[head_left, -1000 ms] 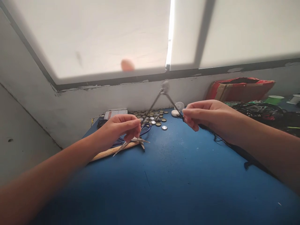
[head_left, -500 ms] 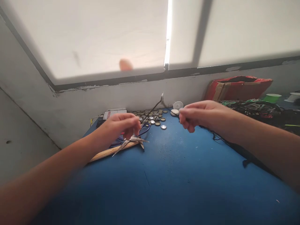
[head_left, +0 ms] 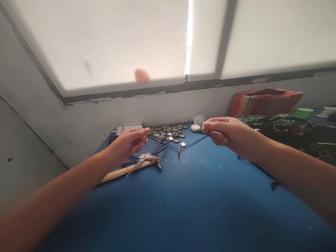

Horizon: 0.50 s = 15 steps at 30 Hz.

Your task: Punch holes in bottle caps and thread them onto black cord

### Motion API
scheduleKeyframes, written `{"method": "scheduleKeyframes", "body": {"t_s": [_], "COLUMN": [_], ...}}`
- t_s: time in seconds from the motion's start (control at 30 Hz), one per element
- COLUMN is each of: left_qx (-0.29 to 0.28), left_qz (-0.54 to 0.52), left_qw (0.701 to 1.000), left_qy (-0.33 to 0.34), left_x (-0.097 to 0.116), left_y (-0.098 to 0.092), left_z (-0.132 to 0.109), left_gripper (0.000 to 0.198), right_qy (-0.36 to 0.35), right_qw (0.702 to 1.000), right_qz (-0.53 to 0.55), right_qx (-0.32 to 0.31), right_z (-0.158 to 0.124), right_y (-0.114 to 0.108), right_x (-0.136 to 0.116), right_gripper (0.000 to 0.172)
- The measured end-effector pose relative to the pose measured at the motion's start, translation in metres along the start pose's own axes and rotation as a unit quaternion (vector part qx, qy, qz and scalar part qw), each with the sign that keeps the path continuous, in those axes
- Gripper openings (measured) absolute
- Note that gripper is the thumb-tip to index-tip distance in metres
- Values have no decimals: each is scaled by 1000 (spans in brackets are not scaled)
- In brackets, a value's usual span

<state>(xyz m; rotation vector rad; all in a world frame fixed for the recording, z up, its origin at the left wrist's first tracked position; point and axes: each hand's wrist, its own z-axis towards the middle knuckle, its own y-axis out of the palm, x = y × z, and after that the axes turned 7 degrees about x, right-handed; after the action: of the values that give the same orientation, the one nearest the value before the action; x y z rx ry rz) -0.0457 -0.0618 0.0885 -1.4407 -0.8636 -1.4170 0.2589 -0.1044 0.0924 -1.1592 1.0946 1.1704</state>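
Note:
A dark cord (head_left: 197, 141) stretches between my two hands above the blue table. My left hand (head_left: 135, 138) pinches one end, thumb against fingers, over the blue-handled scissors (head_left: 151, 157). The other end is in my right hand (head_left: 219, 130), whose fingers are curled closed. At the low middle of the cord hangs a thin flat metal piece (head_left: 179, 153), seen nearly edge-on; its exact kind is unclear. Just behind it lies a silvery bottle cap (head_left: 183, 144). Beyond, a heap of bottle caps (head_left: 165, 130) lies against the wall.
A wooden handle (head_left: 115, 174) lies under the open scissors. Near my right hand are a white rounded object (head_left: 195, 128) and a white disc (head_left: 199, 120). A tangle of dark cords (head_left: 283, 131), a red box (head_left: 265, 101) and a green spool (head_left: 303, 112) stand right.
The metal piece on the cord has swung from high near the wall down to table level. My left hand has risen slightly and moved left; the right has shifted little.

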Motion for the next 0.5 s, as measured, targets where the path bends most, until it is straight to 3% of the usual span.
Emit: {"method": "scheduleKeyframes", "body": {"t_s": [0.13, 0.3, 0.5], "left_qx": [42, 73, 136], "left_qz": [7, -36, -39], "left_qw": [999, 996, 990], "left_qy": [-26, -28, 14], "left_x": [-16, -29, -29], "left_y": [-19, -34, -34], "left_z": [19, 36, 41], "left_gripper": [51, 51, 48], "right_qy": [27, 69, 49], "right_qw": [998, 995, 994], "right_qz": [9, 32, 49], "right_qx": [51, 70, 86], "right_z": [14, 21, 25], "right_y": [-22, -46, -42], "right_x": [24, 47, 49], "right_gripper": [24, 33, 27]}}
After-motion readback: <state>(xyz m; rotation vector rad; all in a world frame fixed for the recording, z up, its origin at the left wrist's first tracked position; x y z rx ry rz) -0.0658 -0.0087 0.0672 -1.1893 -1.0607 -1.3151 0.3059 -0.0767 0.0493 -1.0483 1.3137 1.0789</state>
